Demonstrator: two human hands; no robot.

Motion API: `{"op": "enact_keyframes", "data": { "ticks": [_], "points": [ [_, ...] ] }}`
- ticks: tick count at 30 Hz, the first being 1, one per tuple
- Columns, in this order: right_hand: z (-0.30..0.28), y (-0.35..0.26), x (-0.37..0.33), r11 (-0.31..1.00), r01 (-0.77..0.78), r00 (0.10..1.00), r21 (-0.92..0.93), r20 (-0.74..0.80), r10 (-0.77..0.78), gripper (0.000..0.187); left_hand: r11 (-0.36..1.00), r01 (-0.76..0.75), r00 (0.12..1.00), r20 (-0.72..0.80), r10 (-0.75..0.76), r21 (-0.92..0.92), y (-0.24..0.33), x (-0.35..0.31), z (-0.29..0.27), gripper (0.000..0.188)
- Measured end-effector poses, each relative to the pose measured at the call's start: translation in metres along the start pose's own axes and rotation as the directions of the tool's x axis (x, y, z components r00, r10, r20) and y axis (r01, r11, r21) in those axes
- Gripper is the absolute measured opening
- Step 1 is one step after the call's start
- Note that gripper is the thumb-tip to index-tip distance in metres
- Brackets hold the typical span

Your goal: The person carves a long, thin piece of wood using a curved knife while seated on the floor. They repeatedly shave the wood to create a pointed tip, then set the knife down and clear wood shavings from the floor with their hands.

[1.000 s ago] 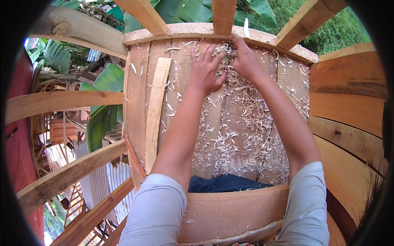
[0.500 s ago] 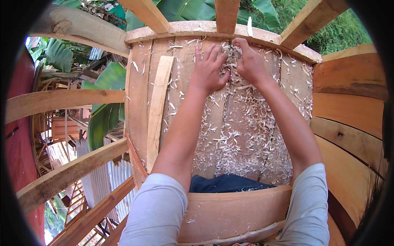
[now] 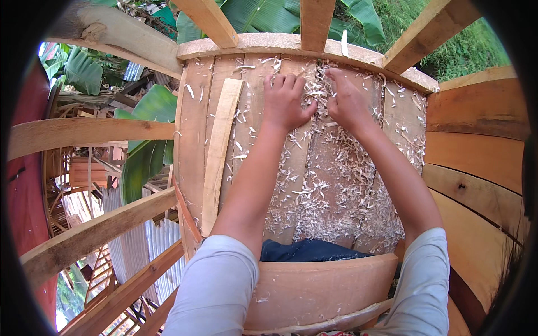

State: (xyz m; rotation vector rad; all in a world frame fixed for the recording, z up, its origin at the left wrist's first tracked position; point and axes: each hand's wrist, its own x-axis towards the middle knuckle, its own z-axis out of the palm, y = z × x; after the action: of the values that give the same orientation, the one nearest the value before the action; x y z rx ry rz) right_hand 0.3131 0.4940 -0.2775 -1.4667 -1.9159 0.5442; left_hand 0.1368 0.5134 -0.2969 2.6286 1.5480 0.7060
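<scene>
Wood shavings (image 3: 336,190) lie scattered over a floor of wooden planks (image 3: 193,134), with a curly clump (image 3: 318,89) between my two hands. On the planks left of that clump rests my left hand (image 3: 286,102), its fingers bent and its thumb held apart; it grips nothing I can see. To the right of the clump is my right hand (image 3: 347,101), slightly blurred, its fingers reaching forward and its palm side turned toward the shavings. Nothing shows in its grasp. A loose pale wooden strip (image 3: 219,159) lies lengthwise to the left of my left forearm.
A raised wooden rail (image 3: 269,42) borders the far edge, with upright posts (image 3: 315,25) on it. Slats with gaps stand at the left; overlapping boards (image 3: 476,148) wall the right. A wooden crosspiece (image 3: 325,285) and dark blue cloth (image 3: 308,250) lie nearer me.
Both hands have drawn slightly toward me along the planks. The left fingers, spread before, are now more bent. The clump of shavings shows more fully between the hands.
</scene>
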Motion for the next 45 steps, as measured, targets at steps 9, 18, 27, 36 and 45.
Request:
{"op": "enact_keyframes", "data": {
  "ticks": [9, 18, 27, 36, 45],
  "points": [
    [-0.002, -0.004, -0.012, 0.991, 0.099, 0.979, -0.085, 0.186, -0.082, 0.058, 0.994, -0.104, 0.994, -0.018, 0.104, -0.023, -0.005, 0.000, 0.001, 0.034],
    [-0.026, -0.001, -0.005, 0.997, -0.067, 0.969, 0.026, 0.240, 0.059, 0.068, 0.892, -0.431, 0.869, 0.200, 0.451, -0.138, -0.013, 0.016, -0.010, 0.028],
    [-0.024, -0.003, -0.033, 0.960, 0.015, 0.995, -0.280, 0.098, 0.014, 0.062, 0.986, -0.126, 0.953, 0.289, 0.090, 0.107, 0.022, 0.047, -0.011, 0.037],
    [-0.012, -0.001, -0.003, 0.977, -0.208, 0.978, 0.046, 0.001, 0.208, 0.065, 0.976, -0.173, 0.967, 0.166, 0.194, -0.134, -0.005, 0.043, -0.001, 0.044],
    [0.018, -0.006, 0.026, 0.988, -0.104, 0.991, 0.112, -0.075, 0.113, 0.071, 0.997, -0.043, 0.981, 0.185, 0.055, -0.066, -0.009, 0.041, 0.006, 0.047]
  ]
}}
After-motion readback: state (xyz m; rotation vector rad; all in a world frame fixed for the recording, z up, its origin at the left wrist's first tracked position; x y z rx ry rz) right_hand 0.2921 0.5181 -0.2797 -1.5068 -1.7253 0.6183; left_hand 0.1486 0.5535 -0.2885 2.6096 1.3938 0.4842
